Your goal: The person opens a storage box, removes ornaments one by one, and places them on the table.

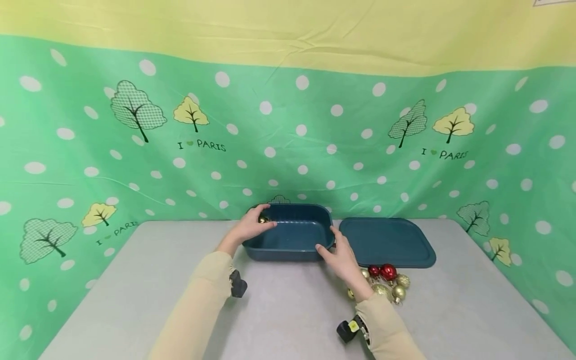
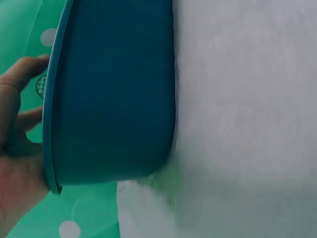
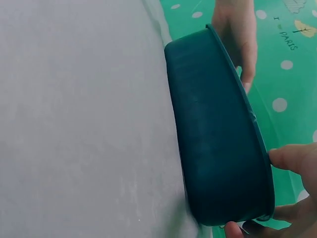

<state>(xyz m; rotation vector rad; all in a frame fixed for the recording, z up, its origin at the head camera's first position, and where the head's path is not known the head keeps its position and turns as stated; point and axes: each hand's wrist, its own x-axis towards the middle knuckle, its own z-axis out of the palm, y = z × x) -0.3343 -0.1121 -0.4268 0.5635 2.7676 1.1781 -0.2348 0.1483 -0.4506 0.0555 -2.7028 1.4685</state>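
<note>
A deep blue rectangular box [image 1: 288,254] stands on the table by the backdrop. My left hand [image 1: 252,226] reaches over its left end with thumb and fingers spread. A shiny gold ball [image 1: 263,219] shows between that thumb and the fingers, at the box's back left corner. In the left wrist view the left hand [image 2: 22,168] lies beyond the rim, with nothing visible between its fingers. My right hand [image 1: 344,257] grips the box's front right corner. In the right wrist view its thumb [image 3: 285,157] presses the rim and fingertips touch the end wall.
A flat blue lid [image 1: 387,242] lies right of the box. In front of it, partly behind my right forearm, sit several small ornaments: red balls [image 1: 388,272] and gold balls [image 1: 399,292]. A green dotted cloth [image 1: 288,165] hangs behind the grey table [image 1: 279,310].
</note>
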